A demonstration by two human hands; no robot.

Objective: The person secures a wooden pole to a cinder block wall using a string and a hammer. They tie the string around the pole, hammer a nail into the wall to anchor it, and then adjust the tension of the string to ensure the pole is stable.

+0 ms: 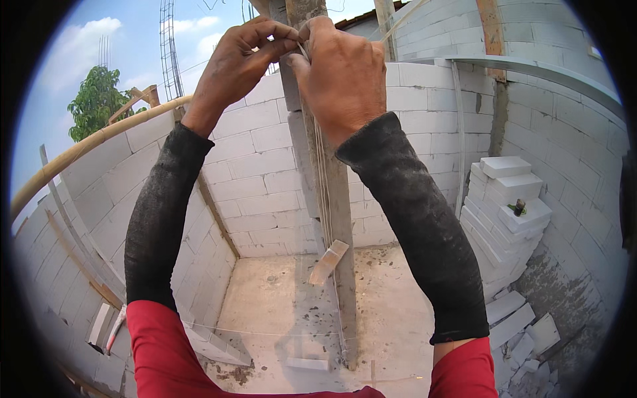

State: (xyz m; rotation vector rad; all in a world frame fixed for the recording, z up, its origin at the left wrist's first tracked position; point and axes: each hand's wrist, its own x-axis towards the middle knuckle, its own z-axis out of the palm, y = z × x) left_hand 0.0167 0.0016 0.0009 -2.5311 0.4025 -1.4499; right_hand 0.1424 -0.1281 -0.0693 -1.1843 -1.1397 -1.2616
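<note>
Red sleeves flank the left hand and right hand, both pinching string at the post. Wood below probably weights it.

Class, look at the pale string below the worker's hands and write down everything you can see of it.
The pale string is thin and cord-like, showing as several strands close together. They run down, fairly straight, in front of the grey post to a flat, light brown piece that sits tilted. At the top, the left hand appears to pinch it between thumb and finger, with the right hand close against it. Any knot there is hidden.
</note>
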